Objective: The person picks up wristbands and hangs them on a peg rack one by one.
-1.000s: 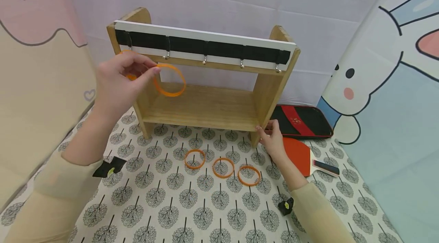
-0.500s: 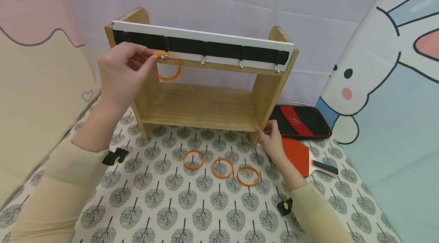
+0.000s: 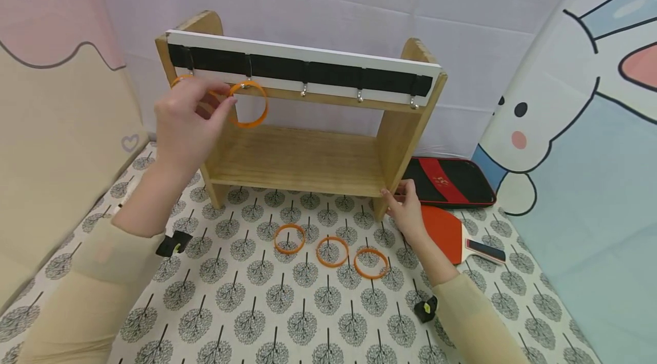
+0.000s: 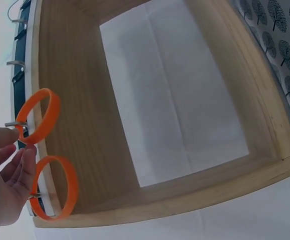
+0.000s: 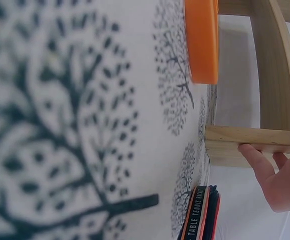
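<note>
My left hand (image 3: 187,116) pinches an orange wristband (image 3: 265,104) between thumb and fingertips. In the left wrist view this wristband (image 4: 47,122) overlaps the second metal hook (image 4: 14,124) from the left end of the rack. A second orange wristband (image 4: 70,187) hangs on the end hook beside it, mostly hidden behind my hand in the head view. My right hand (image 3: 408,213) holds the lower front edge of the right side panel of the wooden shelf (image 3: 303,161); in the right wrist view its fingertips touch the panel (image 5: 255,135).
Three orange wristbands, including the right one (image 3: 372,264), lie on the tree-patterned cloth (image 3: 277,318) before the shelf. Three hooks to the right, such as the middle hook (image 3: 304,90), carry nothing. A red table tennis bat (image 3: 443,233) and black-red case (image 3: 451,181) lie at right.
The left hand has brought the wristband up and slightly left to the second hook, then lowered it a little. The right hand has stayed on the shelf.
</note>
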Demonstrator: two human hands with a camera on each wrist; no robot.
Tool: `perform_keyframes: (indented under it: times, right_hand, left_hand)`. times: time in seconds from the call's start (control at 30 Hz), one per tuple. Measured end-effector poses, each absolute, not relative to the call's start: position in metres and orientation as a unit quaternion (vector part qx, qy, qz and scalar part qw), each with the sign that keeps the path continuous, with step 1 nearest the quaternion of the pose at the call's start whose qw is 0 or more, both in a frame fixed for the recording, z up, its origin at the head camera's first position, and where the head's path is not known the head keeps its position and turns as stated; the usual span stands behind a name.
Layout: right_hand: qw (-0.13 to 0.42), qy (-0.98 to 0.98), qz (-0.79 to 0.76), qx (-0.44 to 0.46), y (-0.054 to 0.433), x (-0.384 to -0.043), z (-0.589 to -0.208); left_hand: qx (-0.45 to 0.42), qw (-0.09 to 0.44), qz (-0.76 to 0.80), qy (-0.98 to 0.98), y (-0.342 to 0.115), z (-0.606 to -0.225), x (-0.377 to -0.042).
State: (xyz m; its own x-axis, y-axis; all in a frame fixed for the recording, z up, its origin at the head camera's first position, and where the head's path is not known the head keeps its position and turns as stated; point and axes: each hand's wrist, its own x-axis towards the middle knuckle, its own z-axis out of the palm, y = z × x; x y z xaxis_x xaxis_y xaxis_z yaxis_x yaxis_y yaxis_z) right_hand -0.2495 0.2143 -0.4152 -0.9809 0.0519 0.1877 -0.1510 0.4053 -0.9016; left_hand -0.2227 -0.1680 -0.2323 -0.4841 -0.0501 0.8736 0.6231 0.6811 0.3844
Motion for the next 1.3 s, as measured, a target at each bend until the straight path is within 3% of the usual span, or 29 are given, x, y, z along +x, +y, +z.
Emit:
perform_keyframes:
  times: [0.33,0.7,0.9,1.3]
  right_hand:
    - [0.086,-0.829,0.551,0.035,0.202,-0.23,-0.387]
    - [0.085,-0.824,0.559,0.04,0.202,-0.226,-0.383]
    - [0.085,-0.824,0.559,0.039,0.203,-0.225,-0.384]
    - [0.082,-0.823,0.561,0.036,0.201,-0.224,-0.381]
  left_hand:
    - [-0.238,0.489,-0.341,-0.767,-0.159,-0.234,-0.199]
    - [-0.282,0.373,-0.336,-0.818,-0.142,-0.265,-0.181]
    - [-0.305,0.275,-0.314,-0.856,-0.128,-0.301,-0.177]
    - [-0.311,0.141,-0.253,-0.905,-0.124,-0.383,-0.19]
